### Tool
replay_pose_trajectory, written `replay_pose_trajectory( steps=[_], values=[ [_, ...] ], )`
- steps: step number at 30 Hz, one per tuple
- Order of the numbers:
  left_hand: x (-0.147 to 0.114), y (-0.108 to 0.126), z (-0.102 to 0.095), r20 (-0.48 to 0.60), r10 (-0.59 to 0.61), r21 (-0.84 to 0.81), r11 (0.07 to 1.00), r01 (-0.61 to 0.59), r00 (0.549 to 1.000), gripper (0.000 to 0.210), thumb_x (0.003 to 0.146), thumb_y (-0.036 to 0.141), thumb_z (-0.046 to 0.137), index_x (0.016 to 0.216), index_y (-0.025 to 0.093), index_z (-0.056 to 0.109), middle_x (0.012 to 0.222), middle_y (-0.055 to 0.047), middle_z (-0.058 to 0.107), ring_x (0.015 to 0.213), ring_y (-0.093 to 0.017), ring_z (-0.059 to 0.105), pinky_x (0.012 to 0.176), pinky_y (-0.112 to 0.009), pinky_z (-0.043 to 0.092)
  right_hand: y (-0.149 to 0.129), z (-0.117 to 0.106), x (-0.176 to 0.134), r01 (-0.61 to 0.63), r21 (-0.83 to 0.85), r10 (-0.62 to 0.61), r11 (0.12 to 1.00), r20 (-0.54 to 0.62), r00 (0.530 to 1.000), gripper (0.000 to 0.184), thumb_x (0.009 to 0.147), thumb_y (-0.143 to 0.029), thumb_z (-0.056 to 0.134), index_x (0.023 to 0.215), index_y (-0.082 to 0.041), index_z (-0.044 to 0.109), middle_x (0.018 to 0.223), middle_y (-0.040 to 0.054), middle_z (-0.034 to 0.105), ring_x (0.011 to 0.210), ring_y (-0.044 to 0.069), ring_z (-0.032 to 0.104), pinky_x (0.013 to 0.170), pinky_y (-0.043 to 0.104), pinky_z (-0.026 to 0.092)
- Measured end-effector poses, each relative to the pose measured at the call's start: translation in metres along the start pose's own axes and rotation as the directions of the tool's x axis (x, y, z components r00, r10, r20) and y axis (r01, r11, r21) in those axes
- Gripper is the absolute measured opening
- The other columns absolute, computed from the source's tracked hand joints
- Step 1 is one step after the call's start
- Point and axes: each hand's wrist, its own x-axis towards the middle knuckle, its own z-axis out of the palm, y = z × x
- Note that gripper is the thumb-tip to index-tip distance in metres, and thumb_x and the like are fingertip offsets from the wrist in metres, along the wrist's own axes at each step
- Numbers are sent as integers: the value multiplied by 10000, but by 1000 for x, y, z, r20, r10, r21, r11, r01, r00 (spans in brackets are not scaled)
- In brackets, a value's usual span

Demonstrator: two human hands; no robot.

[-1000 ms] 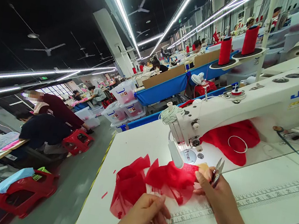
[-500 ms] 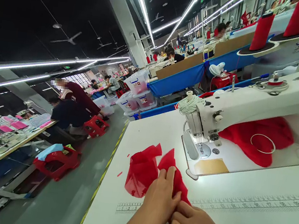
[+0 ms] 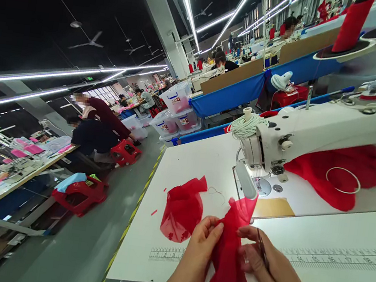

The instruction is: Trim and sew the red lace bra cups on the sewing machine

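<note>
A piece of sheer red fabric [image 3: 230,254] hangs between my hands over the front edge of the sewing table. My left hand [image 3: 203,243] pinches its left side between thumb and fingers. At the fabric's right edge is my right hand [image 3: 259,256], closed around a slim dark metal tool [image 3: 263,248], its exact kind unclear. The right fingertips meet or nearly meet the cloth. Another gathered sheer red piece [image 3: 183,210] lies on the table to the left. Just beyond my hands stands the sewing machine [image 3: 267,147], its needle area lit.
More red fabric [image 3: 341,172] with a pale ring [image 3: 343,180] lies under the machine arm. A printed ruler [image 3: 342,258] runs along the table [image 3: 184,168]. Red thread cones [image 3: 353,26] stand upper right. Across the aisle are a red stool [image 3: 78,195] and seated people.
My hands have moved apart, and the held fabric is raised and spread lengthwise between them. The metal tool now shows in my right hand. A loose thread has come into view on the table.
</note>
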Motion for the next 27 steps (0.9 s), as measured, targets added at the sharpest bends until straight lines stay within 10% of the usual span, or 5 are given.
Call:
replay_pose_trajectory(
  steps=[13,16,19,22,27],
  values=[
    [-7,2,-3,98,312,666,685,-296,945,122,865,281,592,761,219,579,757,-13,577,701,-169,489,652,-266,349,16,-8,14,229,-160,-230,960,16,973,260,977,-298,383,1092,-239,609,1000,69,670,870,201,655,743,317,562],
    [1,8,-11,21,379,536,777,-331,925,183,824,321,666,698,201,609,793,-14,559,723,-152,500,628,-244,362,22,-19,14,258,-215,-265,942,-3,964,240,969,-262,398,1116,-260,587,962,53,650,869,198,651,729,300,562],
    [4,13,-14,-75,130,72,990,-125,989,192,770,353,733,777,189,632,844,-27,626,791,-163,588,673,-239,440,33,-29,12,314,-296,-323,902,17,946,334,938,-152,390,1208,-303,519,1014,44,591,891,174,638,731,270,558],
    [1,12,-7,67,-181,-343,919,193,981,245,769,363,729,900,168,661,952,-76,702,893,-215,660,776,-307,513,35,-29,9,351,-328,-346,877,76,935,418,904,-84,373,1230,-320,485,1027,39,545,833,148,631,680,235,555],
    [-1,2,7,24,-184,-393,902,179,983,214,792,218,713,980,118,693,984,-108,740,946,-235,687,838,-305,537,27,-23,12,394,-368,-406,842,47,913,378,913,-94,385,1208,-306,490,1016,37,556,840,143,643,662,219,561]
  ],
)
